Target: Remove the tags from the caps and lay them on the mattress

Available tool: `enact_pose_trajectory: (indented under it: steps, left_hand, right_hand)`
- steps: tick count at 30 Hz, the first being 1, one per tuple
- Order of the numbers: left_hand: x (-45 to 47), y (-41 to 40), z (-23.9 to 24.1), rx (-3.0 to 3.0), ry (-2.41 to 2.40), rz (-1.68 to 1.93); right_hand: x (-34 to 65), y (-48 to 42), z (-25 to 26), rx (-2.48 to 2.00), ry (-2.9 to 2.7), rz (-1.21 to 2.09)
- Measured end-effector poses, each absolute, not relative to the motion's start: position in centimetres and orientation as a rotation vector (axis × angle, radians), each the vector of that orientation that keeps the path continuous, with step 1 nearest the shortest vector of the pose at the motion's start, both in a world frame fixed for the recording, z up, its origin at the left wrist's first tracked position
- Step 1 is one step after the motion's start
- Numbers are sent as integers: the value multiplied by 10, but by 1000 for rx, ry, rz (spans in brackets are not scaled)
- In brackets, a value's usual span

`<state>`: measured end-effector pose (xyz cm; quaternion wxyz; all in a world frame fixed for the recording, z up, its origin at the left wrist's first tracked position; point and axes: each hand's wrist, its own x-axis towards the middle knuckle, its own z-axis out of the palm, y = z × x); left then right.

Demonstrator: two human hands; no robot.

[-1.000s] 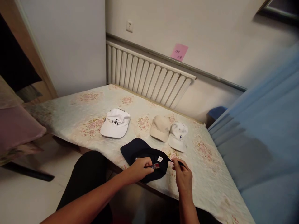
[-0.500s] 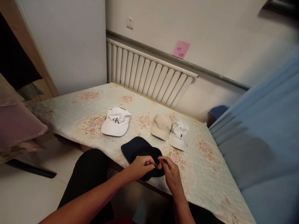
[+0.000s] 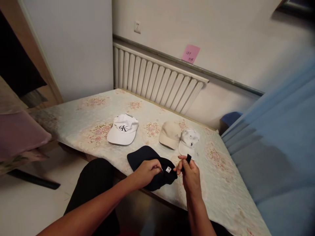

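A dark navy baseball cap (image 3: 142,156) lies at the near edge of the floral-covered table, brim to the left and a small white label inside. My left hand (image 3: 147,171) is closed on the back of this cap, with a small shiny bit, perhaps a buckle, at its fingertips. To the right of the cap, my right hand (image 3: 192,177) pinches a dark strap (image 3: 188,158) whose end sticks up above the thumb. Whether the strap joins the cap is hidden by the fingers.
On the floral tablecloth (image 3: 118,101) sit a white cap (image 3: 121,137) with black letters, a beige cap (image 3: 169,132) and another white cap (image 3: 189,139). A radiator (image 3: 155,75) runs behind the table. A blue curtain (image 3: 278,147) hangs on the right.
My right hand has pulled away to the right from my left hand, and the dark strap now shows upright in it. The white label inside the cap has come into view.
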<state>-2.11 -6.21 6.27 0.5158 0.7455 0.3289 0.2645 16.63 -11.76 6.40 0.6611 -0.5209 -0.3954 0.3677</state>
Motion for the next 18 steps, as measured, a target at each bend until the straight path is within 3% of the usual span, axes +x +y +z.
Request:
enact_pose_trajectory:
  steps: [10, 18]
  left_hand:
    - [-14, -69, 45, 1718, 811, 677]
    - [-9, -65, 36, 1686, 901, 728]
  right_hand:
    - [144, -126, 53, -1389, -1187, 1085]
    - [135, -123, 51, -1519, -1274, 1024]
